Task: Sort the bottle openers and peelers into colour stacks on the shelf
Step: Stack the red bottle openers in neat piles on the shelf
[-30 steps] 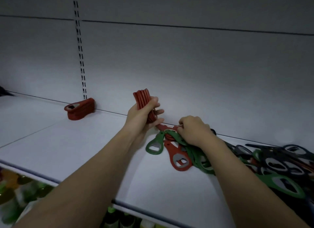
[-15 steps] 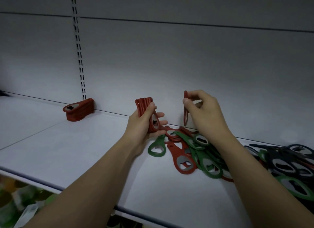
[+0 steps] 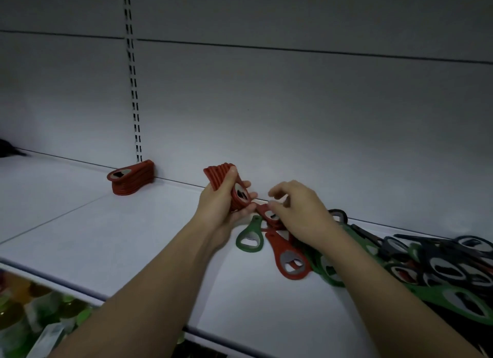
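Sorting openers on the white shelf (image 3: pixel 88 232), red batch in hand

Taking the slotted upright (image 3: pixel 133 90) on the back wall as my marker: right at its foot sits the finished red stack (image 3: pixel 132 180), lying flat. Further right of the upright, my left hand (image 3: pixel 221 205) has thumb and fingers wrapped round a bundle of red openers (image 3: pixel 221 181), held up off the shelf. Next over, my right hand (image 3: pixel 298 211) hovers with fingers loosely curled over a red opener (image 3: pixel 268 213) atop the loose pile; can't tell if I'm actually pinching it. Below lie a green opener (image 3: pixel 249 237) and another red one (image 3: pixel 286 259), then the mixed pile (image 3: pixel 426 264) of green and dark ones stretches far right.
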